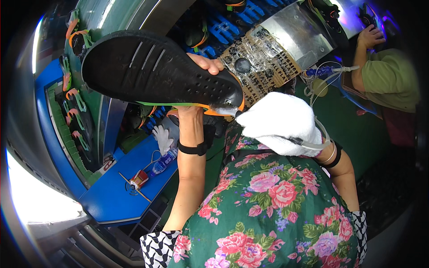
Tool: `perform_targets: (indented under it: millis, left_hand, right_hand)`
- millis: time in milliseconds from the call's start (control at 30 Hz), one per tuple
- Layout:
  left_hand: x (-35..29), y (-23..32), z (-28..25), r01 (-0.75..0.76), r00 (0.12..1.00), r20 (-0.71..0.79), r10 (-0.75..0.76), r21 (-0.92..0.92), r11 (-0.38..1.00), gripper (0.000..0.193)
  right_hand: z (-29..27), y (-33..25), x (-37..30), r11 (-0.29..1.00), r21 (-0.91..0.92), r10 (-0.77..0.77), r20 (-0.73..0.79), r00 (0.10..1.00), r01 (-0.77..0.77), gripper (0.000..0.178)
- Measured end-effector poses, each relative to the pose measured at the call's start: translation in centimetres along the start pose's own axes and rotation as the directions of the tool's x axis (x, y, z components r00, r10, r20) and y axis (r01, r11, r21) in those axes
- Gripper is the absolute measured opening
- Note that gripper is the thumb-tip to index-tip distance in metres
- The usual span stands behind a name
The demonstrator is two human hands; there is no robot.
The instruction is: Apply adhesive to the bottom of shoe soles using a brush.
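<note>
My left hand (206,64) is closed round a shoe (156,73), held up with its black underside facing me. Slots run across the broad end of that underside, small holes dot the narrower end, and orange and green show along its edge. A wet-looking whitish patch marks the narrow end. Against this end rests the small dark tip of something wrapped in white cloth (281,123). My right hand is beneath the cloth, its fingers hidden, seemingly gripping what is inside. A see-through hose (313,145) runs along the cloth at my wrist.
A cardboard-covered platform (263,62) lies beyond the shoe. Shoe pieces (76,107) ride a green belt at left. A blue table (105,203) carries a white glove (162,137) and a bottle (164,161). A co-worker's arm (359,62) reaches in at right, near hanging hoses.
</note>
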State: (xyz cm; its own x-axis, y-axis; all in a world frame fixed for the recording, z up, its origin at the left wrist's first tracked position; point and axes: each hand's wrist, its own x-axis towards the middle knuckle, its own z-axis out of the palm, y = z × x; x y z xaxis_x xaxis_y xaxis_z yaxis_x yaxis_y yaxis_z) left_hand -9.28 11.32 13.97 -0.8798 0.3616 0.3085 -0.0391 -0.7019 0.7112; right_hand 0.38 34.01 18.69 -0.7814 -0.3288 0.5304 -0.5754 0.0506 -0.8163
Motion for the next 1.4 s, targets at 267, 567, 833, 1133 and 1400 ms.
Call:
perform_targets:
  millis: [267, 567, 833, 1133, 1400]
  left_hand:
    - [-0.1, -0.7, -0.1, 0.019, 0.998, -0.054, -0.025, -0.108, 0.994, 0.059]
    - [-0.1, -1.2, -0.9, -0.024, 1.000, -0.002, 0.024, -0.128, 0.991, 0.065]
    - [-0.2, -2.1, 0.0, -0.075, 0.997, -0.037, 0.070, -0.149, 0.986, 0.064]
    - [0.0, -1.2, 0.4, -0.042, 0.998, 0.031, 0.046, -0.134, 0.990, 0.059]
    - [-0.2, -1.0, -0.3, 0.066, 0.997, 0.038, -0.063, -0.087, 0.994, 0.060]
  right_hand:
    - [1.6, -1.1, 0.0, 0.999, -0.028, -0.032, -0.034, 0.999, 0.031, 0.025]
    - [0.4, -1.2, 0.1, 0.999, -0.047, -0.022, -0.066, 0.998, 0.019, 0.024]
    - [0.7, -1.8, 0.6, 1.000, -0.019, -0.023, -0.092, 0.995, 0.021, 0.023]
    - [-1.0, -1.4, 0.1, 0.993, -0.039, 0.111, -0.053, 0.992, -0.113, 0.023]
    - [-1.3, -1.4, 0.0, 0.943, 0.275, 0.193, 0.011, 0.981, -0.189, 0.020]
